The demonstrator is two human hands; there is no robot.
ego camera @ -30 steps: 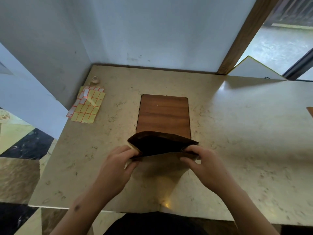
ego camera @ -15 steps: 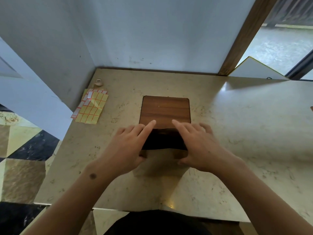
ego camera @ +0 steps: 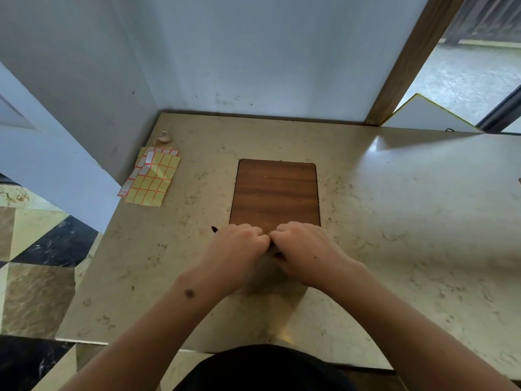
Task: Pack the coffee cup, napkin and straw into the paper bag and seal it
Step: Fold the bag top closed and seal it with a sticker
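Looking from the left edge of the head view, we see a floor of dark and gold marble tiles [ego camera: 31,266] below a pale blue-white wall [ego camera: 70,80]. Next comes our beige, speckled stone counter [ego camera: 408,235], which fills most of the frame. In its far left corner, by the wall, sits a small tan ring-shaped object [ego camera: 163,137]; we cannot tell what it is. Just in front of it lie overlapping yellow label sheets with red-outlined rectangles [ego camera: 152,177], flat on the counter and well apart from our hands.

Further right, in the middle, a brown wood-grain rectangular panel with rounded corners [ego camera: 276,193] lies flat on the counter. At its near edge our hands meet. Our left hand [ego camera: 239,255] is curled, knuckles up, fingers tucked under and pressing down on the dark brown paper bag [ego camera: 214,229], of which only a small dark tip shows, sticking out to the left of the left knuckles, and a thin dark sliver between the two hands. Our right hand [ego camera: 304,252] is curled the same way, its knuckles touching those of the left. The bag lies beneath both hands at the near end of the panel; we cannot tell whether it is sealed, since our hands hide nearly all of it.

On the far right, a brown wooden door frame [ego camera: 406,60] slants up from the counter's back edge, with a white, yellow-edged board [ego camera: 425,117] beside it.
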